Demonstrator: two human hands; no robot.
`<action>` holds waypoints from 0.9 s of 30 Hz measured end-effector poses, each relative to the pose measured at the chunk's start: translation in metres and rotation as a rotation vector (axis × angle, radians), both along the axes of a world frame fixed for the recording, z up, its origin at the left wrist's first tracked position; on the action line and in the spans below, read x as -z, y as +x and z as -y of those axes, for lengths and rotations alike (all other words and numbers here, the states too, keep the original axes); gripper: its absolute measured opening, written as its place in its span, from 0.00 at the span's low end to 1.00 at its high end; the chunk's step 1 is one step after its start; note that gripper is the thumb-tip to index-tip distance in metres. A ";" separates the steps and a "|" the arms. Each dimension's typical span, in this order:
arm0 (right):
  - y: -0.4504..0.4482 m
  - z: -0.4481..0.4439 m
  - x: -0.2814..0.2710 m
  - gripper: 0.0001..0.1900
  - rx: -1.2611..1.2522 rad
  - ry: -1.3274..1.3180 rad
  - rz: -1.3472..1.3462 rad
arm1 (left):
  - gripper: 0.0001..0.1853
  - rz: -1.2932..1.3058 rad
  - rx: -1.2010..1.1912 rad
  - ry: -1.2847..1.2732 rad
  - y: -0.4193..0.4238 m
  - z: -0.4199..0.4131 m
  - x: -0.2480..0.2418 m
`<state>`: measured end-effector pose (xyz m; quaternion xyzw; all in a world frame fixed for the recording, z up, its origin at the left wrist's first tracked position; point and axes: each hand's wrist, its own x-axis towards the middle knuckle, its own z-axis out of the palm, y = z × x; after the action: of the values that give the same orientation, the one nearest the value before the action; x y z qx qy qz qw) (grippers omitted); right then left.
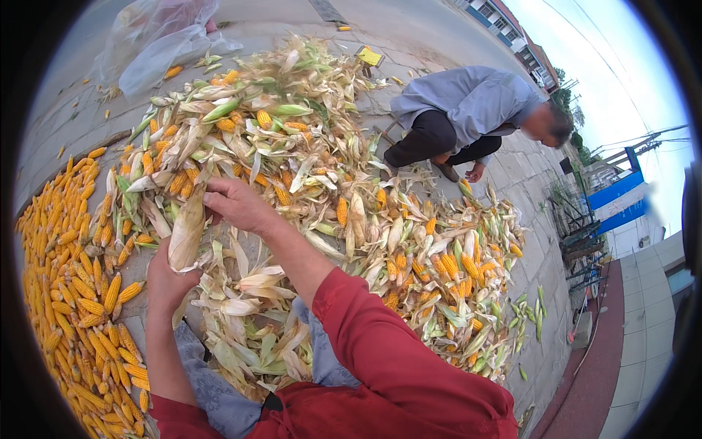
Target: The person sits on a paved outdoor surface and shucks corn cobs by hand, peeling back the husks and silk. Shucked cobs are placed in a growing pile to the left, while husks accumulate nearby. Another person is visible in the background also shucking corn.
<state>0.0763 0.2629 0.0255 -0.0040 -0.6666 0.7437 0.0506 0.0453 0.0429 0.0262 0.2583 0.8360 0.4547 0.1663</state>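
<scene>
An ear of corn in its dry, pale husk (188,230) is held between my two hands. My left hand (169,277) grips its lower end, with the thumb across the husk. The fingers of my right hand (238,206) pinch the upper end, partly hidden behind it. Whether any kernels show on this ear I cannot tell. Just beyond my hands rises a heap of corn ears and loose husks (307,148), some ears bare and yellow, others still wrapped. Stripped husks (258,324) lie between my knees.
A large pile of husked yellow cobs (82,307) spreads along my left. Across the heap a person in a grey-blue shirt (466,104) squats, bent over, near a small yellow-topped stool (370,56). Clear plastic sacks (159,49) lie at the far left. Stone paving (526,219) runs beneath.
</scene>
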 end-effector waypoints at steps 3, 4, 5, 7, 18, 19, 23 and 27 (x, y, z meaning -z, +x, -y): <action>0.000 -0.003 0.002 0.11 -0.037 0.047 0.036 | 0.33 0.021 0.029 -0.015 -0.002 0.002 -0.001; 0.000 0.000 0.002 0.10 -0.025 0.082 0.037 | 0.33 0.009 0.015 -0.031 -0.002 0.004 -0.002; 0.000 0.001 0.003 0.10 -0.003 0.067 0.045 | 0.32 -0.001 -0.001 -0.047 -0.001 0.006 -0.002; -0.001 0.002 0.006 0.10 0.033 0.027 0.057 | 0.32 -0.020 -0.030 -0.019 0.000 0.001 -0.003; -0.012 0.026 0.000 0.12 0.180 -0.045 0.103 | 0.32 -0.277 -0.180 -0.219 -0.003 0.007 -0.002; -0.012 0.027 0.002 0.12 0.197 -0.046 0.106 | 0.33 -0.330 -0.194 -0.245 -0.001 0.007 -0.002; -0.014 0.038 0.004 0.11 0.288 -0.235 0.219 | 0.34 -0.545 -0.237 -0.238 0.005 0.004 -0.002; -0.019 0.041 0.016 0.09 0.266 -0.501 0.300 | 0.34 -0.686 -0.249 -0.060 0.006 -0.004 0.001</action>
<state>0.0570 0.2218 0.0090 -0.2130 -0.4562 0.8628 0.0459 0.0512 0.0469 0.0252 0.2871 0.8812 0.3337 -0.1726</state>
